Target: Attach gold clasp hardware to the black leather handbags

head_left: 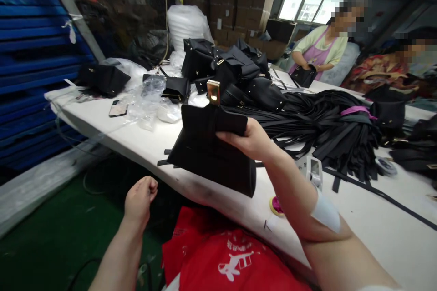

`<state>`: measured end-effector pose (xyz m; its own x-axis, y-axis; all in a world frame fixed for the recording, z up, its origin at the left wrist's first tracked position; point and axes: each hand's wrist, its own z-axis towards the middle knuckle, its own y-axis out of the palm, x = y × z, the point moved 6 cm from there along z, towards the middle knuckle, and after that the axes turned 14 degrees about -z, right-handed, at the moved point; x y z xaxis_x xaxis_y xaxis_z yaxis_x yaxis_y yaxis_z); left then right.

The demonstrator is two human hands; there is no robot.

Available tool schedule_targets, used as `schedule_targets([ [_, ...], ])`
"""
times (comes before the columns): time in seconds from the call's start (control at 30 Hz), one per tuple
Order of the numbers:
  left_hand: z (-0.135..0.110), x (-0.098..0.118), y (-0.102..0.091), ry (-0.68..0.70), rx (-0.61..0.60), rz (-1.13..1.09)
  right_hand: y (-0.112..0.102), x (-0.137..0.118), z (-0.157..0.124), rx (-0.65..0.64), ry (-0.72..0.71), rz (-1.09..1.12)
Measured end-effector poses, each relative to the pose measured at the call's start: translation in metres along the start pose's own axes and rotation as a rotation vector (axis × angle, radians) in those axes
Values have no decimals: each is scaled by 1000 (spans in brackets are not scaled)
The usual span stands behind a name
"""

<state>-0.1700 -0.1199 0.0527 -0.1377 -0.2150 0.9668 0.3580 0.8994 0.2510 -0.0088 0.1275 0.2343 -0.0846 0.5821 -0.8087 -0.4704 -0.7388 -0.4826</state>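
Note:
Held in my right hand point(254, 141) is a black handbag point(211, 159), gripped by its top edge with the thumb on the near side. It is tilted above the front edge of the white table point(143, 138). A gold metal clasp point(213, 92) stands up from its flap. My left hand point(140, 198) is closed in a fist, off the table's edge and apart from the bag. The inside of that fist is hidden. Black strap ends point(164, 162) show on the table beside the bag.
Black bags point(235, 66) are piled at the back, near a bundle of black straps point(317, 118). A phone point(118, 108) and clear plastic wrapping point(150, 100) lie left. A tape roll point(276, 206) is by my right forearm. A co-worker point(317, 50) handles a bag across the table.

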Motion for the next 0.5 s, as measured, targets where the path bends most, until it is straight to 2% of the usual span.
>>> schedule_targets([
  [0.07,-2,9,7,25,-43,8,-2,-29,-18,-113,-137,-338],
  [0.1,-3,11,12,32,-73,11,2,-34,-28,-167,-193,-460],
  [0.17,-7,10,25,41,-139,21,15,-25,-48,-271,-262,-607],
  [0.23,-10,6,40,49,-204,46,28,0,-64,-339,-256,-649],
  [0.33,-11,6,63,114,-278,164,34,36,-77,-347,-149,-666],
  [0.4,-9,13,77,193,-292,295,30,46,-81,-314,-93,-680],
  [0.5,-2,32,96,303,-265,500,16,45,-84,-272,-46,-624],
])
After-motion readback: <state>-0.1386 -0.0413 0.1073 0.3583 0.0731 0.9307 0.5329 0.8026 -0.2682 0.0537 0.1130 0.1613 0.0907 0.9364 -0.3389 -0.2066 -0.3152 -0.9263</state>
